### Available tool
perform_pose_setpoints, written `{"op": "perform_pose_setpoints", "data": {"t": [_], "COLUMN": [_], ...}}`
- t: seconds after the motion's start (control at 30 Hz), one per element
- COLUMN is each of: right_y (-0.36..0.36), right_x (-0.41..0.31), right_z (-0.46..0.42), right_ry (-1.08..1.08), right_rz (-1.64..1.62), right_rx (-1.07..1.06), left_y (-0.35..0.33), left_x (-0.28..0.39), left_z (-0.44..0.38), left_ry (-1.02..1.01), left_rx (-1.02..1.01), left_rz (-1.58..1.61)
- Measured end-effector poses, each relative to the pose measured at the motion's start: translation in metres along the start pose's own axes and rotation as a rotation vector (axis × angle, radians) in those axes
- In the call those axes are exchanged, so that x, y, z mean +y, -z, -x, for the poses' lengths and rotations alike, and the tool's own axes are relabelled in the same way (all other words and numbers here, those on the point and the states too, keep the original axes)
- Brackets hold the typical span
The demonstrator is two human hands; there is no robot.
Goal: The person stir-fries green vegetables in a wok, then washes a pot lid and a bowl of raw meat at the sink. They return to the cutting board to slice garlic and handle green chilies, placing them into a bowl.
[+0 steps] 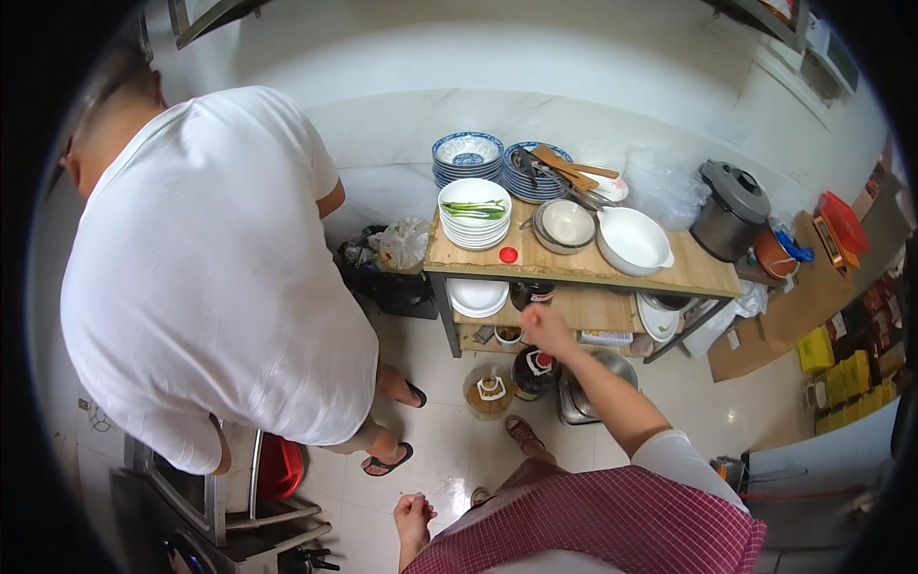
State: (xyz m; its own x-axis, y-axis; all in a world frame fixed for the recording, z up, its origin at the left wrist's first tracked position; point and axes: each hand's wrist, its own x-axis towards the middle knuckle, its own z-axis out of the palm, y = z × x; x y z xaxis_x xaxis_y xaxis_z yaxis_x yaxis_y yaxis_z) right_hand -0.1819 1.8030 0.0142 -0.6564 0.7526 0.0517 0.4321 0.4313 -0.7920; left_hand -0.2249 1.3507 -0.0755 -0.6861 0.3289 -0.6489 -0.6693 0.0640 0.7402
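My right hand [548, 330], slightly blurred, is stretched out in front of the lower shelf with its fingers curled; whether it holds anything is hidden. Behind it on the shelf stands a dark bottle [532, 294]. Below the hand, a large dark jug with a red cap [534, 379] stands on the floor beside a clear jug of yellowish-brown contents [489, 393]. My left hand [414, 518] hangs low over the tiled floor, fingers curled in, nothing visible in it. A red round lid [508, 255] lies at the wooden tabletop's [470, 260] front edge.
A person in a white shirt [215, 273] stands close at left. Stacked white bowls [473, 233] with scallions, blue-patterned bowls [467, 168], a white pan [634, 242] and a pressure cooker [731, 208] occupy the tabletop. Metal pans [613, 369] and a bin [391, 290] are on the floor.
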Motion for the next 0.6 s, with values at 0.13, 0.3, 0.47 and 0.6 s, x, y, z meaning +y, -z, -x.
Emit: {"op": "perform_pose_setpoints", "data": {"t": [0.13, 0.3, 0.47, 0.6], "right_y": [0.013, 0.003, -0.021, -0.026], "right_x": [-0.008, -0.036, -0.033, -0.024], "right_z": [-0.145, -0.282, -0.323, -0.336], "right_ry": [0.315, 0.505, 0.347, 0.319], "right_rz": [0.0, 0.483, 0.785, 0.718], "right_rx": [0.113, -0.014, -0.275, -0.35], "left_y": [-0.037, -0.143, -0.26, -0.344], "left_x": [0.016, 0.073, 0.165, 0.232], "left_z": [-0.008, -0.04, -0.106, -0.169], "left_ry": [-0.041, -0.037, -0.189, -0.21], "left_rx": [0.159, 0.065, -0.16, -0.199], "left_rz": [0.067, 0.16, -0.056, -0.162]}}
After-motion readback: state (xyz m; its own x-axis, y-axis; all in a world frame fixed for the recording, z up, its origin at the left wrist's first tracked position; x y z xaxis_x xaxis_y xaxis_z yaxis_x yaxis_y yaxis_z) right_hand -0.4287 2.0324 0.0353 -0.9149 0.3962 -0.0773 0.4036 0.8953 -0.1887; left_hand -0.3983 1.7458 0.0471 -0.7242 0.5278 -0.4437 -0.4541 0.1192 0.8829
